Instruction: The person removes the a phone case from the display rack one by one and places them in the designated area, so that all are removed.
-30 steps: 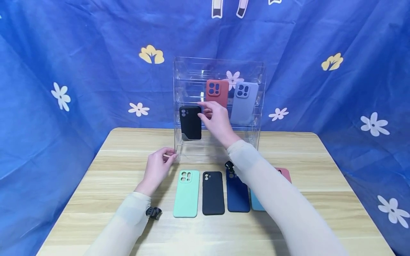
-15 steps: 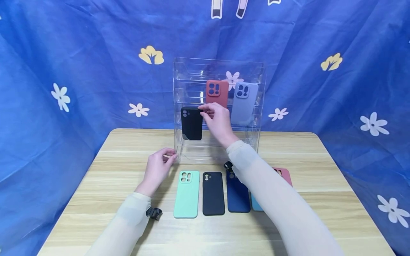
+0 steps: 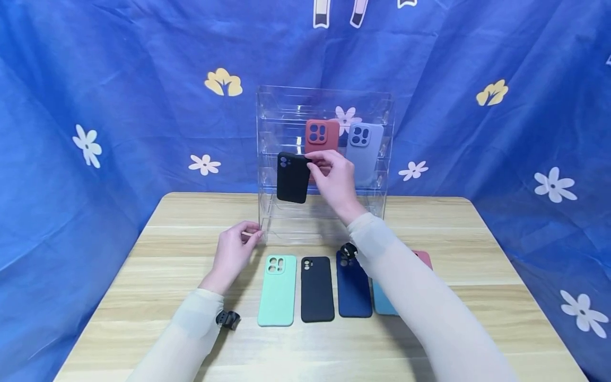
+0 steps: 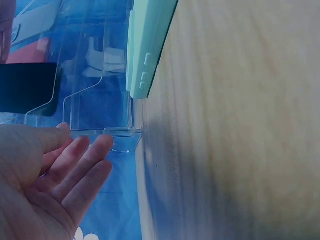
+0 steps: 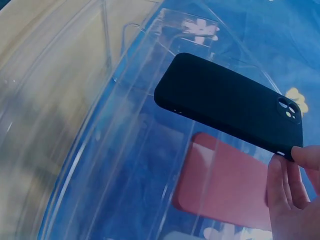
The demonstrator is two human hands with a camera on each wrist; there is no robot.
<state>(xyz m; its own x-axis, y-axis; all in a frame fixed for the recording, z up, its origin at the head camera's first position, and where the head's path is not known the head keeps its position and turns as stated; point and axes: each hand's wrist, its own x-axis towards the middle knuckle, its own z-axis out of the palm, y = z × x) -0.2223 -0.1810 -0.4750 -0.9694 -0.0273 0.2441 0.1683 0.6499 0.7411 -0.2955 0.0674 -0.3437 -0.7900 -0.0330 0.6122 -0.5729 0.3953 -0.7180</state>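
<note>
My right hand (image 3: 334, 172) pinches a black phone case (image 3: 293, 180) at its upper right corner, thumb on one side and fingers on the other. In the right wrist view the case (image 5: 225, 102) hangs in front of the clear stand, its camera cutout near my fingers (image 5: 287, 185). My left hand (image 3: 234, 252) rests at the lower left corner of the clear tiered display stand (image 3: 324, 228). Seen from the left wrist, its fingertips (image 4: 105, 142) are right at the stand's side edge, fingers loosely extended. A red case (image 3: 322, 132) and a lilac case (image 3: 365, 154) stand in the rack.
In front of the stand lie a mint green case (image 3: 278, 292), a second black case (image 3: 317, 292) and a navy case (image 3: 354, 294). A light blue case (image 3: 382, 300) and a pink case (image 3: 424, 258) are partly hidden by my right sleeve (image 3: 406, 297). A blue curtain (image 3: 143, 106) hangs behind.
The black case has come up and to the right with my right hand, out from behind the clear lip of the lower tier. My left hand has stayed by the stand's corner.
</note>
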